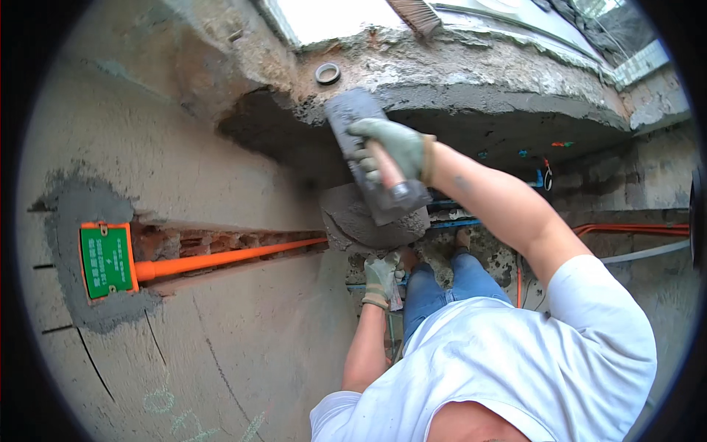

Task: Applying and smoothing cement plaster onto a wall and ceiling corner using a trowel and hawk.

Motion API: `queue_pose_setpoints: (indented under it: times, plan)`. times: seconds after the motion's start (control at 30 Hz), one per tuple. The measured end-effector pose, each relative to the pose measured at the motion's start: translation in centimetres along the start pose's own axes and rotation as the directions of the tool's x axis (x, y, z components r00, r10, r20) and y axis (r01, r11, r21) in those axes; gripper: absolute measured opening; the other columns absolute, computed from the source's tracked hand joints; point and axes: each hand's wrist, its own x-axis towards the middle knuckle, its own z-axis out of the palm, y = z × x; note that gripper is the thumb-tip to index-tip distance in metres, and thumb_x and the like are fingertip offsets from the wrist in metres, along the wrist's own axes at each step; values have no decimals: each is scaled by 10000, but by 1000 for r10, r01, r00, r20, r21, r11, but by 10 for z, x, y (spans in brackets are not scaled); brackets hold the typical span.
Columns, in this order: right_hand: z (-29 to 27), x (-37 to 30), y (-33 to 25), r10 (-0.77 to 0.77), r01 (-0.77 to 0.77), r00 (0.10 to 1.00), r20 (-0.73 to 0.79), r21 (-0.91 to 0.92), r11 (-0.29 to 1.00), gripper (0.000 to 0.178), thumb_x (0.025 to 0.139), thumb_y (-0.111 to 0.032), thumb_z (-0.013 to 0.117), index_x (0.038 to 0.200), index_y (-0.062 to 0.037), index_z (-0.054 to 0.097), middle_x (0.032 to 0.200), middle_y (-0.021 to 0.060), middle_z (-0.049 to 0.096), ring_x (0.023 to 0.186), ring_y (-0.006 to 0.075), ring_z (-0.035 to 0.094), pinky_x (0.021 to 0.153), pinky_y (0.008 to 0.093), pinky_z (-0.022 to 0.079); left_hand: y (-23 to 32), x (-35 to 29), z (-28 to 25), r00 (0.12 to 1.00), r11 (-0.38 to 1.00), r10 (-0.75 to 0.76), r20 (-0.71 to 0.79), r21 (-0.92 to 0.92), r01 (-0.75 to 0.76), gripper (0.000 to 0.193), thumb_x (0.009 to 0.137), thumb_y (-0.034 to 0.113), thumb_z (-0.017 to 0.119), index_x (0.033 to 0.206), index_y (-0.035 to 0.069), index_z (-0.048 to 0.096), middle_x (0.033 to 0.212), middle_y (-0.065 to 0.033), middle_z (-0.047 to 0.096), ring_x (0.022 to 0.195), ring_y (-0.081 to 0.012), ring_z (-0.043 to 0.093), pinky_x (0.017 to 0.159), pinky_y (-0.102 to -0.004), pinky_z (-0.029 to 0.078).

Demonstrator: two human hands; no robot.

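Observation:
My right hand, in a pale green work glove, is closed around the handle of a plastering trowel. Its long grey blade is smeared with mortar and slightly blurred. The blade slants from the rough sill edge down to the hawk, and its lower end overlaps the mortar there. Lower down, my left hand, also gloved, grips the hawk from beneath; most of its handle is hidden by the fingers. Wet grey mortar covers the top of the hawk. Dark, fresh-looking mortar coats the recess under the sill.
On the rough sill lie a roll of tape and a brush. An orange conduit runs in a wall groove to a green-covered electrical box. Blue pipes and orange conduits run low beyond my legs.

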Motion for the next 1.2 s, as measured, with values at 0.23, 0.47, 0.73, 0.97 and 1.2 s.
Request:
queue_pose_setpoints:
  times: [0.23, 0.47, 0.73, 0.97, 1.2]
  plan:
    - [-23, -12, -2, -42, 51, 986, -159, 51, 997, 330, 925, -419, 536, 894, -96, 471, 606, -4, 449, 480, 123, 426, 406, 291, 372, 21, 1, 12, 1000, 1000, -20, -12, -11, 19, 169, 840, 205, 697, 853, 67, 601, 629, -22, 562, 479, -144, 549, 432, -280, 427]
    - [-34, -39, 10, -90, 110, 976, -198, 89, 990, 400, 904, -449, 544, 914, -52, 498, 645, -20, 490, 465, 123, 425, 441, 285, 397, 12, 7, 6, 1000, 997, -28, 14, -78, 29, 155, 838, 191, 691, 857, 69, 597, 679, -35, 580, 467, -144, 543, 426, -272, 420]
    - [30, 39, 31, -44, 43, 998, -37, -26, 999, 395, 890, -400, 549, 1103, -76, 474, 882, 80, 595, 586, 177, 514, 555, 383, 489, -5, 3, 3, 998, 989, -46, 50, -137, 53, 138, 851, 202, 663, 889, 82, 607, 646, -16, 543, 484, -128, 496, 445, -263, 417]
    - [-62, -40, 15, -106, 117, 979, -174, 53, 992, 391, 892, -448, 546, 892, -59, 510, 669, -19, 470, 507, 97, 427, 464, 280, 400, -16, 1, -6, 999, 992, -24, -44, -125, 18, 185, 849, 226, 702, 805, 75, 603, 634, -32, 575, 461, -122, 522, 404, -259, 401]
    - [-80, -56, 41, -244, -55, 954, -173, -904, 424, 334, 803, -349, 643, 789, -16, 670, 718, 103, 649, 683, 138, 638, 603, 298, 517, -24, 8, -14, 994, 986, -103, -25, -137, 99, 134, 839, 173, 686, 821, 67, 607, 656, -44, 589, 496, -137, 553, 435, -264, 434]
